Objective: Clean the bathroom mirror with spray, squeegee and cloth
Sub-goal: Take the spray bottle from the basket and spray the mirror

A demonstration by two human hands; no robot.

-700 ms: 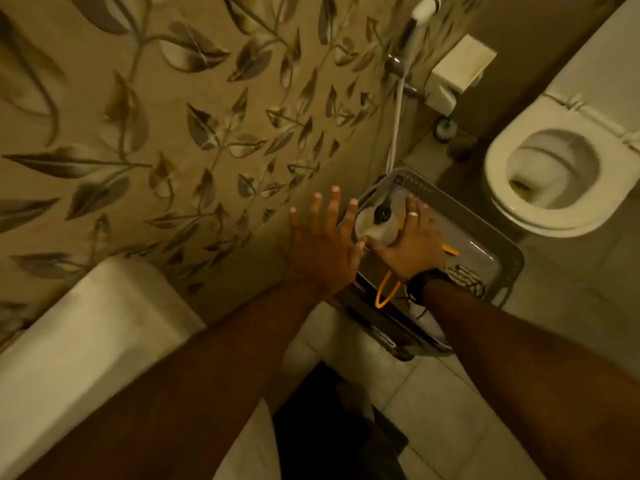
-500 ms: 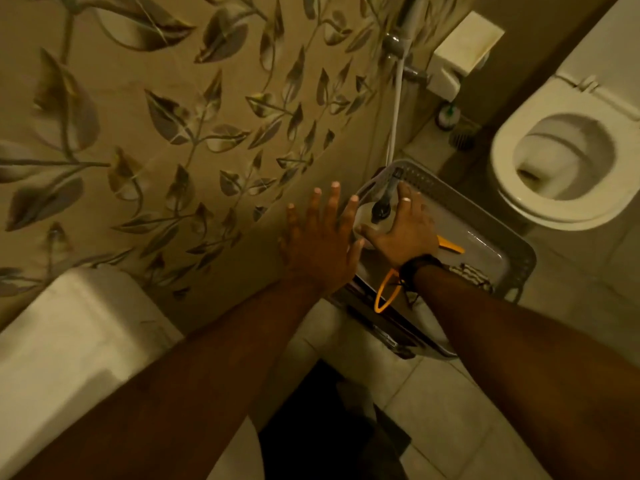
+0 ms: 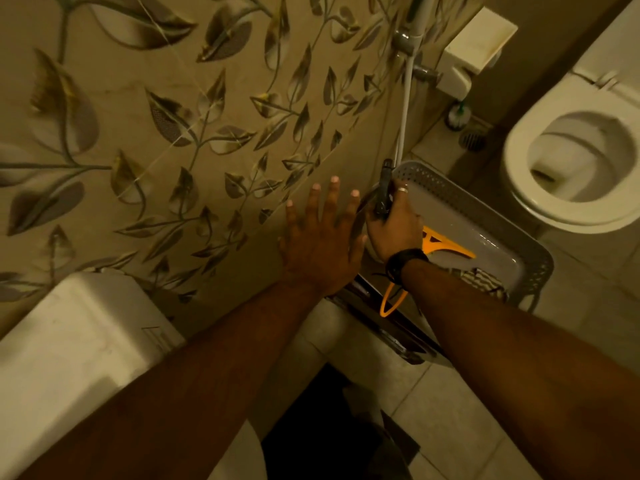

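A grey perforated basket stands on a low rack by the leaf-patterned wall. My right hand is closed around the spray bottle, whose black trigger head sticks up above my fingers at the basket's left end. An orange squeegee lies in the basket just right of my wrist, its loop handle hanging below. A patterned cloth lies at the basket's near right corner. My left hand hovers flat with fingers spread, just left of the bottle and touching nothing.
A toilet with its seat open stands at the right. A white basin edge is at the lower left. A bidet hose hangs down the wall above the basket, beside a white box. Tiled floor lies below.
My right hand has closed on the spray bottle and raised it, so its trigger head now stands above my fingers. My left hand stays spread beside it.
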